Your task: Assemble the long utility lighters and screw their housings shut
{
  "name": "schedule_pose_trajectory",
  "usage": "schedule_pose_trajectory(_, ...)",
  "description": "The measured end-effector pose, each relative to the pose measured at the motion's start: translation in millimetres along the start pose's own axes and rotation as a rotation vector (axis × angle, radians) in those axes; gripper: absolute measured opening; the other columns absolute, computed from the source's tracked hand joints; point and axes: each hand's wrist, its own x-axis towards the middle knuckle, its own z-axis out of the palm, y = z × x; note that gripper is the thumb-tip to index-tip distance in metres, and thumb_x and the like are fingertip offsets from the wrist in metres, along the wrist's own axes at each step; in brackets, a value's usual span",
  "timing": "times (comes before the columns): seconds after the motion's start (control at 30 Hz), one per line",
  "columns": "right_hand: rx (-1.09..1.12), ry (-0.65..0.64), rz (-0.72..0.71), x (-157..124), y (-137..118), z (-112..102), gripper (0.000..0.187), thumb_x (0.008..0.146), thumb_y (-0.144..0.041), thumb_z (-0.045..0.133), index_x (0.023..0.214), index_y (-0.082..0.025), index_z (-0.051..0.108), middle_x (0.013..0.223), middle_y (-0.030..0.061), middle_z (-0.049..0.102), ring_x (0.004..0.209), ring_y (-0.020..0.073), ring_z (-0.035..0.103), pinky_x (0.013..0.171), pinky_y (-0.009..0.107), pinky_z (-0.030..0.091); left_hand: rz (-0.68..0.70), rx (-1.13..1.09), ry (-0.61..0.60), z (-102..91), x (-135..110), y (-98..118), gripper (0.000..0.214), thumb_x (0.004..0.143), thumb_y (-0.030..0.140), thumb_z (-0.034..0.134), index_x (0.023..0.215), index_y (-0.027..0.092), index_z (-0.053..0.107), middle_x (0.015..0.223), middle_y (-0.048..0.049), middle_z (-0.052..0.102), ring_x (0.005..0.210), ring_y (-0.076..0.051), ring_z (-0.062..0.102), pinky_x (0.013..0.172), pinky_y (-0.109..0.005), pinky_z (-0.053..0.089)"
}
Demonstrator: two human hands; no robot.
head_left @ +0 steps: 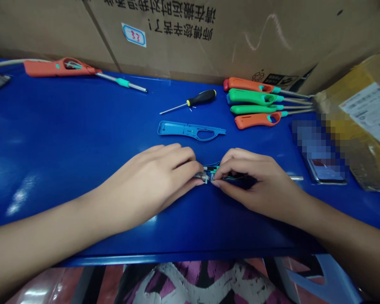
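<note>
In the head view my left hand (158, 179) is closed, its thumb and fingers pinching a small greyish, partly see-through lighter part (202, 176). Right beside it, the thumb and index finger of my right hand (256, 177) come together on something tiny at that part's end, which I cannot make out. Under both hands lies an opened long-nosed lighter, mostly covered; its metal tube (296, 178) sticks out past my right hand. Just beyond my hands rests a loose blue lighter shell half (174, 129), inner side up.
A black-and-yellow screwdriver (202, 98) lies behind the shell. Several orange and green lighters (253, 96) are grouped at the back right, near a phone (327, 169) and a taped box (364, 109). An orange lighter (60, 67) lies back left. A large carton (177, 55) stands behind the blue table (66, 139).
</note>
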Motion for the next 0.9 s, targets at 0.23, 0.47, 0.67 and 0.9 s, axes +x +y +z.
schedule_pose_trajectory(0.23, 0.001, 0.009, -0.006, 0.5, 1.0, 2.0, 0.009, 0.088, -0.008, 0.064, 0.088, -0.015, 0.070, 0.084, 0.0027, 0.064, 0.080, 0.0118, 0.059, 0.072, 0.025, 0.047, 0.001, -0.042, 0.020, 3.0, -1.1, -1.4, 0.025, 0.103, 0.032, 0.050, 0.107, 0.015, 0.068, 0.096, -0.0062, 0.066, 0.088, -0.022, 0.065, 0.076, -0.037, 0.054)
schedule_pose_trajectory(0.47, 0.003, 0.003, -0.002, 0.7, 1.5, 2.2, 0.009, 0.088, -0.007, 0.063, 0.088, -0.015, 0.069, 0.084, 0.0031, 0.064, 0.081, 0.0124, 0.059, 0.072, 0.026, 0.046, 0.014, -0.031, 0.029, -0.2, 0.5, -0.5, 0.025, 0.103, 0.032, 0.049, 0.107, 0.016, 0.068, 0.097, -0.0058, 0.066, 0.086, -0.021, 0.065, 0.074, -0.036, 0.052)
schedule_pose_trajectory(0.67, 0.002, -0.006, 0.004, 0.9, 0.9, 1.9, 0.009, 0.088, -0.008, 0.063, 0.087, -0.015, 0.069, 0.086, 0.0036, 0.064, 0.082, 0.0130, 0.059, 0.073, 0.027, 0.047, 0.010, -0.020, 0.022, -0.8, -1.2, -0.6, 0.024, 0.103, 0.033, 0.050, 0.109, 0.017, 0.067, 0.099, -0.0048, 0.067, 0.086, -0.021, 0.065, 0.074, -0.036, 0.050)
schedule_pose_trajectory(0.9, -0.011, -0.018, 0.000, 1.3, 2.7, 0.9, 0.009, 0.090, -0.010, 0.063, 0.088, -0.017, 0.069, 0.088, 0.0029, 0.064, 0.084, 0.0138, 0.059, 0.074, 0.028, 0.047, 0.013, 0.000, 0.017, -2.2, -0.5, 0.3, 0.024, 0.104, 0.033, 0.049, 0.108, 0.018, 0.067, 0.099, -0.0043, 0.067, 0.086, -0.020, 0.065, 0.072, -0.034, 0.047)
